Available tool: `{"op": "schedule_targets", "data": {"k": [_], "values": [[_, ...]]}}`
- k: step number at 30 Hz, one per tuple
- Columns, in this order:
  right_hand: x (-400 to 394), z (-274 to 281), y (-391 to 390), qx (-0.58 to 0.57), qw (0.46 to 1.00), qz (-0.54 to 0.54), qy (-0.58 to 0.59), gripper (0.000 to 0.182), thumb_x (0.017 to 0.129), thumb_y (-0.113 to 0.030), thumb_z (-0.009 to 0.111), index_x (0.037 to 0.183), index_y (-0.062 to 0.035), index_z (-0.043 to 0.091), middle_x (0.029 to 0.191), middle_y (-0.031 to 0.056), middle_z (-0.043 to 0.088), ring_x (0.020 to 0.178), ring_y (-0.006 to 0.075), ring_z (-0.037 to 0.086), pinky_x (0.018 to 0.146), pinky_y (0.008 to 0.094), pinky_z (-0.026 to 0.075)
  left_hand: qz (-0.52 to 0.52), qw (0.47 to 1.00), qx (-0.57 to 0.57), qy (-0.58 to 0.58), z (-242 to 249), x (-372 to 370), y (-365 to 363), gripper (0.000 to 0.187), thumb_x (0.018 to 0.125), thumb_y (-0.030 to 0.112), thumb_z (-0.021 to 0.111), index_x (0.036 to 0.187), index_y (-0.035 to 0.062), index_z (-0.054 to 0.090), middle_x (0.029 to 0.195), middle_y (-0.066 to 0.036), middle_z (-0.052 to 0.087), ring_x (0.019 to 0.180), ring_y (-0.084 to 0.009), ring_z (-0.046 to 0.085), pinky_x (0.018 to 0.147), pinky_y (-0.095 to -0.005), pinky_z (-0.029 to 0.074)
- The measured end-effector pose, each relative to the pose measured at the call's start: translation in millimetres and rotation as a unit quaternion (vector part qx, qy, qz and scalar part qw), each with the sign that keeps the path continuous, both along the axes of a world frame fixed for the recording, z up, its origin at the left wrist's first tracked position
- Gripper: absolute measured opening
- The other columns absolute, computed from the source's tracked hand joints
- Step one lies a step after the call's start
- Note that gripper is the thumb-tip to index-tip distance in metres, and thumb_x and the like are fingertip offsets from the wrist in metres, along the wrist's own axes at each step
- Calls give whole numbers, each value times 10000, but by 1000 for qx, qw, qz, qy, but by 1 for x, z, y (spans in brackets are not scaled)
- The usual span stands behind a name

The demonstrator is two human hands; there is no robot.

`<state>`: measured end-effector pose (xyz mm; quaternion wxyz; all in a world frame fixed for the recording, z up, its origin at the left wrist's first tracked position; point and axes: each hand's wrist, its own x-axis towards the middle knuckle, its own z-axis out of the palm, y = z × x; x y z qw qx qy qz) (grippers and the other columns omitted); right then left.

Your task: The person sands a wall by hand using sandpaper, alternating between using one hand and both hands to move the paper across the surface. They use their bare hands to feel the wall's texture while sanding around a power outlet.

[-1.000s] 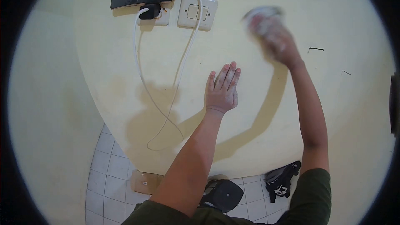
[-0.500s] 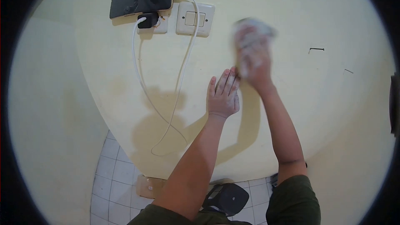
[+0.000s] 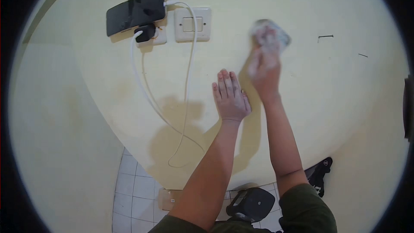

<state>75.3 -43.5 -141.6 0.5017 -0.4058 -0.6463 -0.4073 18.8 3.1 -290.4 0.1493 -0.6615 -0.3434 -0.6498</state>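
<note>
My left hand [image 3: 232, 99] lies flat against the pale yellow wall [image 3: 233, 159], fingers pointing up and whitish powder on them. Up and to its right, my right hand [image 3: 266, 62], blurred by motion and whitened too, is closed on a pale cloth-like item [image 3: 278, 36] pressed near the wall. Exactly what that item is stays unclear through the blur. Left of both hands hangs a white cable [image 3: 188, 73], looping down from a black phone [image 3: 136, 13] and a black charger [image 3: 145, 33].
A white switch plate [image 3: 192, 24] is beside the phone. Two nails, one larger [image 3: 326, 36] and one thinner [image 3: 363, 55], stick out at the right. Below are a tiled floor [image 3: 142, 187], a black object [image 3: 251, 205], a brown box [image 3: 168, 199] and a dark item [image 3: 319, 174].
The view has shifted a little. My right hand, still holding the pale item, is farther from my left hand, which remains flat on the wall.
</note>
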Motion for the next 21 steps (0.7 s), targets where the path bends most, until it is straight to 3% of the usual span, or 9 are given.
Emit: {"op": "schedule_targets", "data": {"k": [2,5,6,10,13,15,17,20,21], "values": [[51,-1,-11,68,994,-54,72,495,887,-21,615,1375,47,661,1556,311,501,1533,440,390,1258,512,327,-22,1000,-10,13,3,2,-7,744,1011,323,398,1621,-90,298,1718,-287,247,1613,-433,209,1296,-597,77],[36,-18,-31,-128,972,-72,-184,527,932,-130,652,1437,18,615,1599,289,462,1523,448,403,1275,546,276,-15,1000,9,11,5,1,-11,717,1015,282,368,1621,-94,296,1711,-291,263,1611,-436,212,1298,-586,86],[58,-25,-30,-108,961,-118,-228,668,938,-235,694,1521,36,513,1633,300,406,1534,466,371,1266,566,272,-11,1000,26,6,5,1,-9,711,1014,272,364,1622,-92,297,1710,-290,269,1611,-437,213,1299,-584,86],[98,-7,-45,43,973,-217,66,919,914,-350,760,1581,125,342,1652,362,315,1564,498,273,1267,591,222,-2,999,53,-7,10,1,-6,705,1014,255,358,1630,-81,287,1716,-277,267,1612,-431,214,1300,-578,84],[93,-12,-38,77,978,-191,-6,888,921,-386,761,1578,83,389,1654,338,334,1565,490,279,1269,592,220,-3,999,42,-2,7,2,-8,711,1009,251,367,1638,-69,278,1724,-271,247,1615,-425,205,1299,-579,89],[79,-29,-45,-114,974,-110,-163,745,921,-332,765,1534,-1,502,1650,279,384,1555,481,309,1269,579,235,-2,999,38,0,7,3,-7,720,999,245,379,1643,-59,273,1729,-268,236,1618,-422,197,1299,-581,90],[90,-24,-50,-143,968,-120,-167,805,925,-327,769,1546,70,448,1638,332,369,1564,493,277,1285,564,214,-1,999,39,2,7,2,-5,735,984,238,396,1648,-50,268,1733,-265,227,1621,-419,189,1298,-584,88],[136,-13,-22,183,960,-169,129,783,946,-366,726,1508,115,470,1630,346,372,1520,574,296,1253,604,243,-5,999,33,3,6,2,-6,755,963,229,416,1651,-42,264,1731,-269,227,1621,-422,187,1297,-590,83],[133,-13,-24,173,959,-194,116,782,947,-359,725,1513,115,465,1631,340,375,1514,588,291,1252,608,243,-6,999,34,1,6,2,-7,757,959,226,420,1650,-42,266,1731,-271,226,1620,-423,188,1296,-591,83]]}}
